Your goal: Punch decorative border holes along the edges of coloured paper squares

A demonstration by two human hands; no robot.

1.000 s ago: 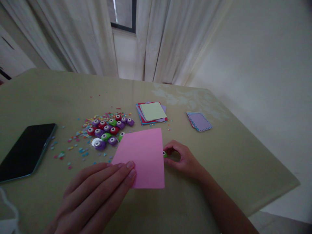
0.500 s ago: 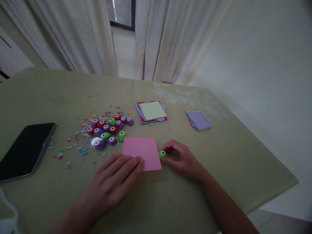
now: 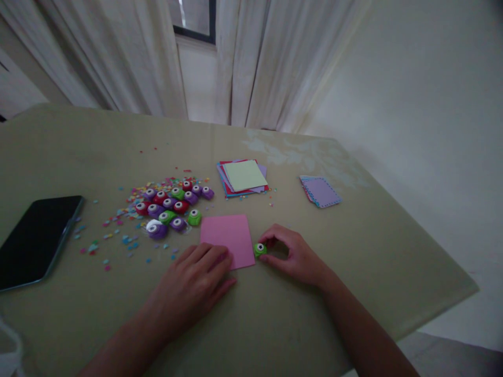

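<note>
A pink paper square [image 3: 230, 238] lies flat on the olive table [image 3: 353, 251]. My left hand [image 3: 192, 285] rests palm down on the sheet's near left corner, fingers stretched out and pressing it to the table. At the sheet's right edge sits a small green craft punch [image 3: 259, 249]. My right hand [image 3: 293, 254] pinches that punch between thumb and fingers, holding it against the paper's edge.
A cluster of several purple, red and green punches [image 3: 173, 207] sits left of the sheet amid scattered confetti [image 3: 118, 230]. A black phone [image 3: 35, 241] lies far left. Behind are a stack of coloured paper [image 3: 243, 178] and a small lilac stack [image 3: 321, 191].
The pink sheet was lifted toward the camera a second ago; it is now laid flat on the table under my left hand. My right hand kept hold of the green punch.
</note>
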